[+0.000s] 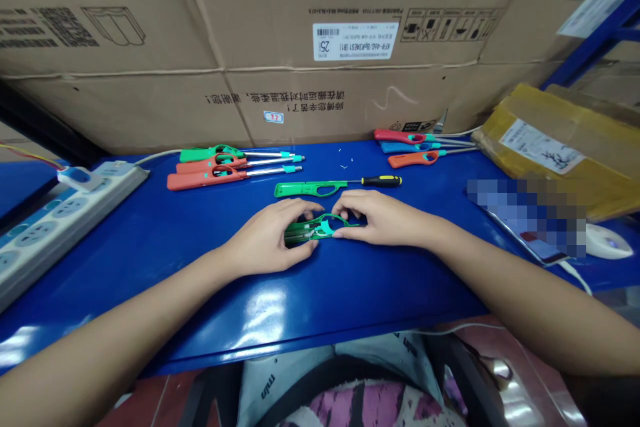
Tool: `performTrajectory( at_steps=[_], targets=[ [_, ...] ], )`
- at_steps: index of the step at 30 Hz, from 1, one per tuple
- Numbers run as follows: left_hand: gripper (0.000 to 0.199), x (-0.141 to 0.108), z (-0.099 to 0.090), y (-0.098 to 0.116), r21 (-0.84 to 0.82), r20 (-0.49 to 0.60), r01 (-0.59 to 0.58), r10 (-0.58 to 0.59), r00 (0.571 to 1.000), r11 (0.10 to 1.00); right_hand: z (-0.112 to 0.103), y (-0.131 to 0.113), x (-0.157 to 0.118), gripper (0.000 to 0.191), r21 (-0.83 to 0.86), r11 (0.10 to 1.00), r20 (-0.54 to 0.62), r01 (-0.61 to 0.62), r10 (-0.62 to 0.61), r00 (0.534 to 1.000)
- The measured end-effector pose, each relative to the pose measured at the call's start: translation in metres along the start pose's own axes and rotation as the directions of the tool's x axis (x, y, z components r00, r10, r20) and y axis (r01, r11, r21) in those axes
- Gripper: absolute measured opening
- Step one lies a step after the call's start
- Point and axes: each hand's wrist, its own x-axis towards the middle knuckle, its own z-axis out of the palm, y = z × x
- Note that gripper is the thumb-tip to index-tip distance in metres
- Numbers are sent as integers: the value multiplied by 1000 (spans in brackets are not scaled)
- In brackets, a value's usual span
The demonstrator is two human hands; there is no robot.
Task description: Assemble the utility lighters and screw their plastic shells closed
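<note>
In the middle of the blue tabletop lies an opened green utility lighter [300, 233], its inner parts and a teal trigger piece [325, 227] exposed. My left hand [265, 235] is wrapped around the lighter's rear end, thumb on the near side and fingers on the far side. With thumb and fingers pinched, my right hand [387, 221] grips the lighter's front end by the trigger loop. Just beyond my hands is a separate green shell half [305, 189]. A black and yellow screwdriver [383, 181] lies at its right end, the shaft pointing left.
Back left, green and red lighters [205, 179] lie side by side; red, blue and orange lighters [413, 159] sit back right. A white power strip [55, 220] runs along the left. At right are a phone [520, 233], a white mouse [607, 241] and a yellow-taped parcel [505, 113]. Cardboard boxes [165, 107] stand behind.
</note>
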Motion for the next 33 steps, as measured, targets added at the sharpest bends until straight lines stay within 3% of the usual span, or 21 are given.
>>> performTrajectory(
  at_steps=[5, 19, 22, 26, 33],
  targets=[
    [29, 0, 5, -2, -56, 10, 19, -19, 1000, 998, 4, -7, -1, 27, -132, 987, 14, 93, -92, 996],
    [24, -1, 5, -2, -100, -11, -5, 3, 1000, 995, 4, -3, -1, 22, -105, 983, -4, 147, -149, 989],
    [30, -2, 5, -4, -81, -27, -5, 2, 1000, 997, 4, -2, -1, 23, -124, 978, -17, 170, -174, 985],
    [42, -2, 5, -5, -82, -44, -9, 6, 999, 997, 5, -1, -1, 23, -120, 982, -15, 144, -147, 989],
    [25, 0, 0, -3, -99, 6, -83, 84, 996, 992, 7, 0, -2, 22, -72, 993, -9, 96, -97, 995]
  ],
)
